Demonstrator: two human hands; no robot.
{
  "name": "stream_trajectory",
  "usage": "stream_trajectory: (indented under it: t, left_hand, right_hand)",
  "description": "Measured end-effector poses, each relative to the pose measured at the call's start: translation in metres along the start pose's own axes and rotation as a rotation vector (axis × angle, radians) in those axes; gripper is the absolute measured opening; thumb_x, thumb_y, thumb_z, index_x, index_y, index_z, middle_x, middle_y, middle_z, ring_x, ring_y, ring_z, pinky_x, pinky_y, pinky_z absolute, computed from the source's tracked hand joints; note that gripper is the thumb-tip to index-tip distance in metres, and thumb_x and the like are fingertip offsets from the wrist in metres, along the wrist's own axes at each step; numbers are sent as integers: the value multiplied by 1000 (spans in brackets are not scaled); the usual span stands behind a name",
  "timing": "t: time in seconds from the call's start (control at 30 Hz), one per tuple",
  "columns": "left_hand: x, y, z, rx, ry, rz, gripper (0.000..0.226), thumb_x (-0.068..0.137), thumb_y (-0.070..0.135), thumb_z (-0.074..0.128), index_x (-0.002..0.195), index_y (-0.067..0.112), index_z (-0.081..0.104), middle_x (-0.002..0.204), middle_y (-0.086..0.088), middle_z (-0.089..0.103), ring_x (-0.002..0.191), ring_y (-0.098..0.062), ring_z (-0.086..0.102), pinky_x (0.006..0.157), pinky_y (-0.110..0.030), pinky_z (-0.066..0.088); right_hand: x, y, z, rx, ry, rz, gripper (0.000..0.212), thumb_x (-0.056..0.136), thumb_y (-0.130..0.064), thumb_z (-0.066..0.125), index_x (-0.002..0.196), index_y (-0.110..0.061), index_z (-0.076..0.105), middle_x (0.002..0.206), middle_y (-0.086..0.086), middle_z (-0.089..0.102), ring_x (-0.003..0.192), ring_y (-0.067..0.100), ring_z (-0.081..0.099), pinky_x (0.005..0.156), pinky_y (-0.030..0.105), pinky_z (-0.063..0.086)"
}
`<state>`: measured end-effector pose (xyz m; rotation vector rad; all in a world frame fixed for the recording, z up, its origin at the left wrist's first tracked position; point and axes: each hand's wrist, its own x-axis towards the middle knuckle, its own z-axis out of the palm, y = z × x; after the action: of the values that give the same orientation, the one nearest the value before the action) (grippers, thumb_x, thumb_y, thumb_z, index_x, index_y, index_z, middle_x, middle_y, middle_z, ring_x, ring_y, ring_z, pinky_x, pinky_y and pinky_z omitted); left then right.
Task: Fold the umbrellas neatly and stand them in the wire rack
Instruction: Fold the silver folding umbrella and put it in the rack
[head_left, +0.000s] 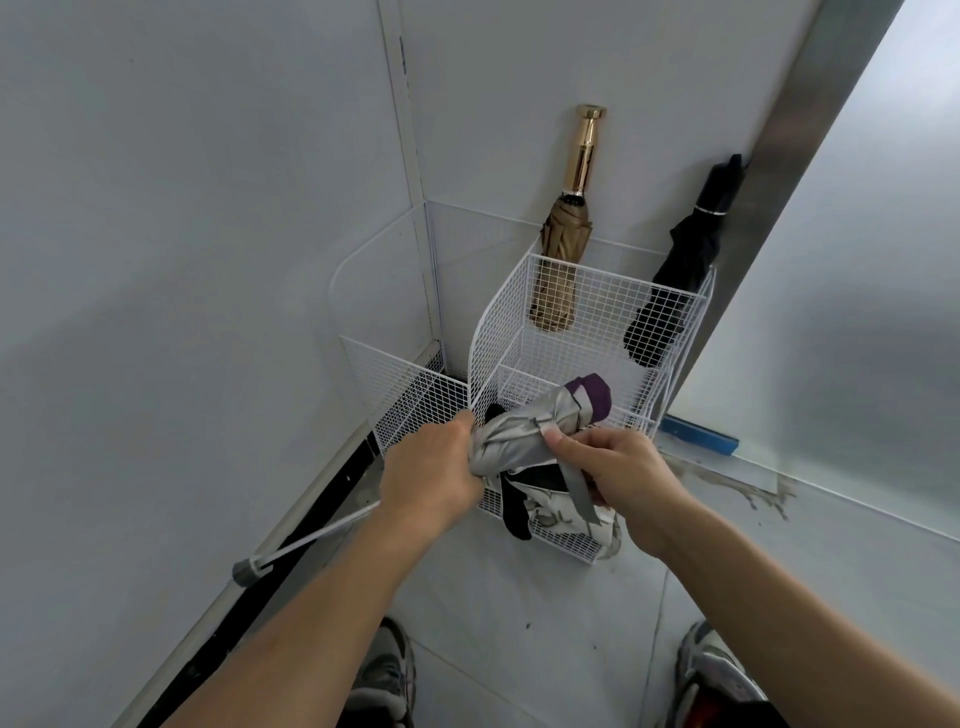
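A silver folding umbrella (524, 428) with a purple end cap is held level in front of the white wire rack (592, 322). My left hand (434, 470) grips its lower end. My right hand (618, 465) pinches its grey closing strap (579, 491) beside the folded canopy. Inside the rack, a gold umbrella (563, 249) with a shiny gold handle stands at the back, and a black umbrella (680, 265) leans in the back right corner. A patterned white and black umbrella (550, 512) lies low at the rack's front, partly hidden by my hands.
A second, lower wire basket (410, 395) stands to the left of the rack in the wall corner. A thin metal rod with a grey tip (291, 548) lies along the left baseboard. A blue strip (698, 435) sits by the glass panel on the right. My shoes (387, 675) are below.
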<state>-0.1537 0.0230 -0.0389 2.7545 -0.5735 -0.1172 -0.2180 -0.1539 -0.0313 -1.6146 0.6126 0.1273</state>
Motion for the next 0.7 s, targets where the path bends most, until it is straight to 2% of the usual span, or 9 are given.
stream_trajectory:
  t: [0.1,0.17,0.27,0.33,0.43,0.5,0.57,0.63,0.7]
  left_hand:
    - [1,-2,-2,-175,-46,3,30,75,22,71,82,27,43,74,7,61,69,-21,62,59,-34,47]
    - [1,0,-4,-270,-80,4,32,71,22,76,77,29,45,73,10,59,71,-18,59,60,-30,43]
    - [3,0,-9,-428,-148,-31,31,64,16,82,88,21,62,82,6,67,77,-18,64,66,-29,50]
    - [3,1,-12,-536,-211,-61,38,62,10,84,95,18,67,86,5,69,78,-15,67,63,-24,50]
    - [2,5,-17,-717,-321,-93,41,61,1,84,96,16,69,86,0,73,78,-16,70,63,-23,53]
    - [1,7,-21,-856,-413,-147,39,64,-6,81,97,12,69,86,-4,75,79,-21,73,67,-29,57]
    - [-1,7,-23,-982,-543,-193,36,70,-10,77,101,6,69,87,-9,76,79,-25,73,68,-32,57]
    - [0,6,-22,-1049,-665,-229,37,73,-9,76,107,3,68,94,-14,75,84,-29,72,75,-37,57]
    - [1,5,-19,-1043,-703,-242,40,71,-4,79,108,4,68,98,-17,75,87,-32,72,83,-45,58]
  right_hand:
    - [1,2,1,20,-11,-16,49,87,-41,70,86,8,67,63,5,59,57,11,53,63,22,42]
    - [0,3,3,59,-17,-19,47,88,-41,69,86,6,67,72,14,60,66,19,53,69,27,45]
    - [0,4,2,135,3,-24,51,86,-39,71,91,11,66,79,15,61,76,25,53,72,35,47]
    - [1,5,1,196,-8,-35,54,82,-39,74,91,13,63,83,19,61,78,28,54,77,39,50]
    - [0,1,-1,280,-35,-66,39,75,-35,75,81,1,61,83,15,59,79,26,58,82,36,54]
    - [-2,-3,-1,391,-91,-87,31,74,-29,73,81,-2,60,82,11,66,78,20,66,79,31,59]
    - [-4,-7,-1,485,-131,-102,23,81,-20,71,88,0,61,86,13,73,78,19,72,70,28,60]
    - [-5,-8,1,493,-96,-96,19,87,-14,70,92,2,62,88,17,73,76,22,73,66,29,59]
    - [-3,-6,4,467,-8,-93,19,87,-12,72,79,1,60,82,19,71,73,25,70,62,30,60]
